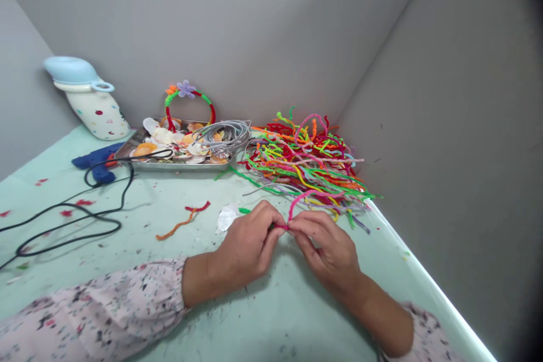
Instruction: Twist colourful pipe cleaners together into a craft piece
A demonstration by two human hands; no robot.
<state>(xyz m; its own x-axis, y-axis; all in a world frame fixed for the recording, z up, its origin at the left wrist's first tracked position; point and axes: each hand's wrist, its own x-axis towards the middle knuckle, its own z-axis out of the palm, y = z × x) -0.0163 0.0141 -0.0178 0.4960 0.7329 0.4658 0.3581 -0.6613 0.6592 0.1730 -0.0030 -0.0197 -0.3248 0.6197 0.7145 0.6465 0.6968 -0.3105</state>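
A bright pink pipe cleaner (300, 197) is pinched between my two hands, its free length arching up and to the right. My left hand (253, 236) is closed on the pink strand, with the fingers bent over. A green piece (245, 211) pokes out behind that hand; whether it joins the pink one is hidden. Thumb and fingertips of my right hand (330, 244) grip the same pipe cleaner just to the right, almost touching the left fingertips. Beyond the hands lies a tangled heap of coloured pipe cleaners (305, 153).
A metal tray (178, 167) holds shells and a coil of grey wire (227, 138). A pipe-cleaner hoop with flowers (185, 89) stands at its back. At left are a blue glue gun (99, 164), its black cord (70, 237) and a tilted bottle (93, 102). Walls enclose the table.
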